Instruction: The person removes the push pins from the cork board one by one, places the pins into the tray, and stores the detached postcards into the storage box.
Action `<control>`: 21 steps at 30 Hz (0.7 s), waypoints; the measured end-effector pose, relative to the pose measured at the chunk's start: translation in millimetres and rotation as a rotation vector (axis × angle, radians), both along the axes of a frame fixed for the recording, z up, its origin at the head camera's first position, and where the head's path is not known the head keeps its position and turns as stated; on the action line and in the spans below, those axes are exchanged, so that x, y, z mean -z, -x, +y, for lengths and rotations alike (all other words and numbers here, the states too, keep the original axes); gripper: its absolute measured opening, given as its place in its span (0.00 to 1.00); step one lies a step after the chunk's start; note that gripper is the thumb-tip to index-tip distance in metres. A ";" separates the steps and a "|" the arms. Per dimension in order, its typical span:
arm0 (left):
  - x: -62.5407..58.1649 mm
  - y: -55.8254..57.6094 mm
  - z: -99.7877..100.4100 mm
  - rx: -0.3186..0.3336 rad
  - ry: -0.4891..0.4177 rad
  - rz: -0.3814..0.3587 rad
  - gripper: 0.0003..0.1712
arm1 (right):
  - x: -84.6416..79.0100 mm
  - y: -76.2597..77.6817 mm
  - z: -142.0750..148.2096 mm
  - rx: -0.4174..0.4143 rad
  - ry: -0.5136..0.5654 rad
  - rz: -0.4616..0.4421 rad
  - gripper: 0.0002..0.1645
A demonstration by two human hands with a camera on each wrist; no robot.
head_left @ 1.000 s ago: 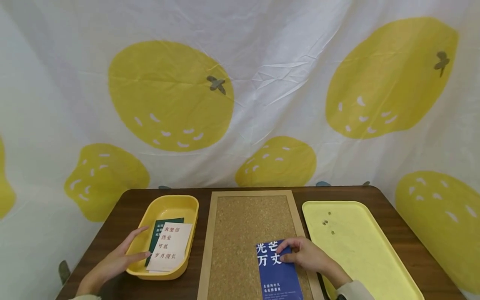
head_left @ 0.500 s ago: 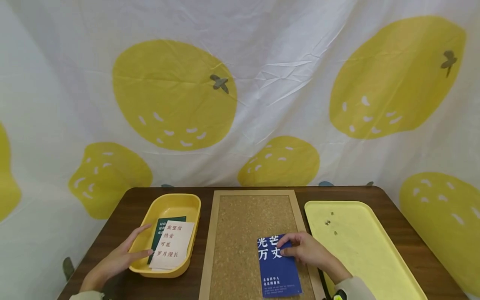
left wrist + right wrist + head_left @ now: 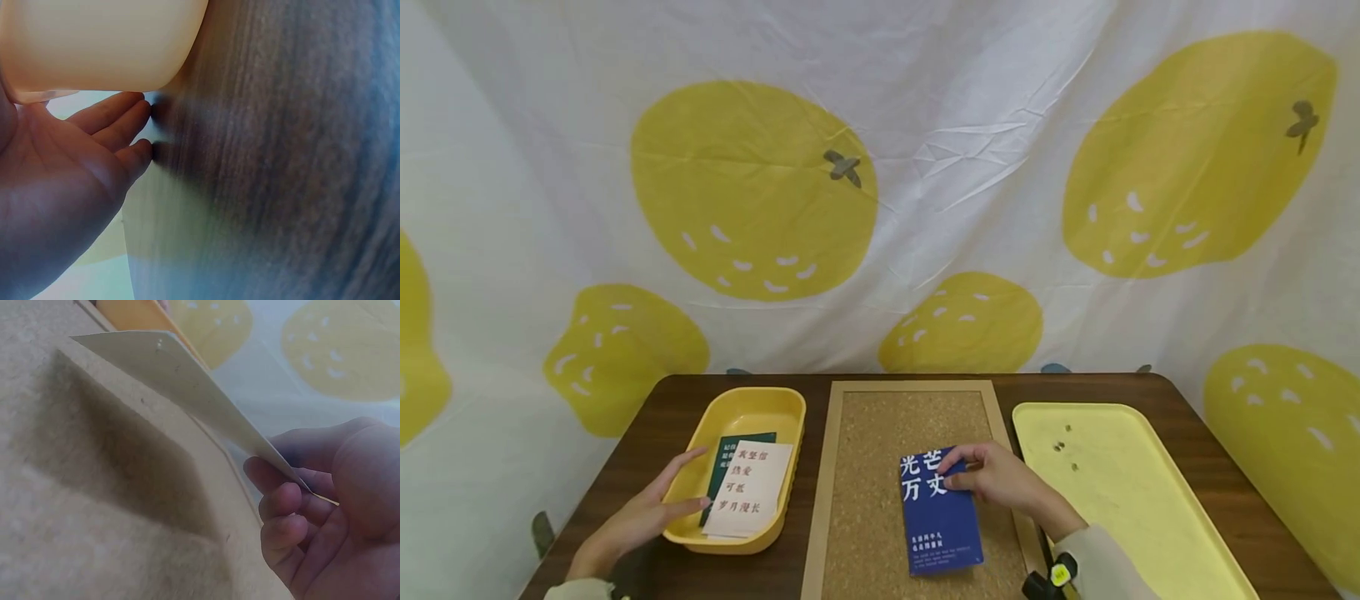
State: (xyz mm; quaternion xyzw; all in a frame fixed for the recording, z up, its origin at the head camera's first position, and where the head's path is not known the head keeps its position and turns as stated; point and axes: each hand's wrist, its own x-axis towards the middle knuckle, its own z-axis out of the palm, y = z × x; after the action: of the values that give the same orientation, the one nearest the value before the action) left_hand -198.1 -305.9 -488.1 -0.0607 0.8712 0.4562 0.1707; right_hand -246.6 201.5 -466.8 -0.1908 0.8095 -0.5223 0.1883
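My right hand (image 3: 1000,479) pinches a blue card (image 3: 943,533) with white characters by its upper right edge. In the right wrist view, the card's pale back (image 3: 169,369) stands off the corkboard (image 3: 868,467), casting a shadow on it. At the left side of a yellow plastic basin (image 3: 745,546) rests my left hand (image 3: 636,521), thumb and index finger reaching over the rim. Its other fingers (image 3: 119,125) are extended beside the basin, fingertips at the table, in the left wrist view. In the basin, a white card (image 3: 752,487) with red characters overlaps a dark green card (image 3: 763,437).
Right of the corkboard lies a pale yellow tray (image 3: 1120,500) with several small pins (image 3: 1059,447) near its far left corner. Everything stands on a dark wooden table (image 3: 632,433). A lemon-print cloth (image 3: 970,200) hangs behind it.
My right hand has moved the blue card away from me and slightly left over the corkboard; its whole lower edge now shows. My left hand stays at the basin. The head view has shifted slightly.
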 end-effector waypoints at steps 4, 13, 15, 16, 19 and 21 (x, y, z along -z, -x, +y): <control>0.9 0.0 -0.2 -0.001 0.004 0.003 0.53 | -5.0 4.4 -9.5 -0.009 0.008 0.006 0.09; -0.2 -1.6 0.8 -0.001 -0.005 0.008 0.52 | -13.5 13.2 -29.0 -0.034 -0.017 0.075 0.08; 0.1 -1.4 0.5 -0.005 -0.007 0.006 0.52 | -15.5 13.9 -32.5 -0.034 -0.023 0.083 0.08; 0.1 -1.3 0.4 -0.003 -0.009 0.006 0.52 | -16.1 14.4 -34.2 -0.036 -0.024 0.090 0.08; -0.2 -1.5 0.1 -0.006 -0.010 0.004 0.52 | -17.7 16.3 -38.9 -0.045 -0.017 0.101 0.08; -0.3 -1.4 0.0 -0.008 -0.006 0.002 0.51 | -19.1 17.1 -41.8 -0.051 -0.018 0.105 0.08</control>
State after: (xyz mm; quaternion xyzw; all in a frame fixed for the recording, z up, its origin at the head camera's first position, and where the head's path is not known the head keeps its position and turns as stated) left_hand -196.6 -306.0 -487.9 -0.0633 0.8697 0.4597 0.1682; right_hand -263.7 159.8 -447.6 -0.2368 0.8177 -0.4995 0.1605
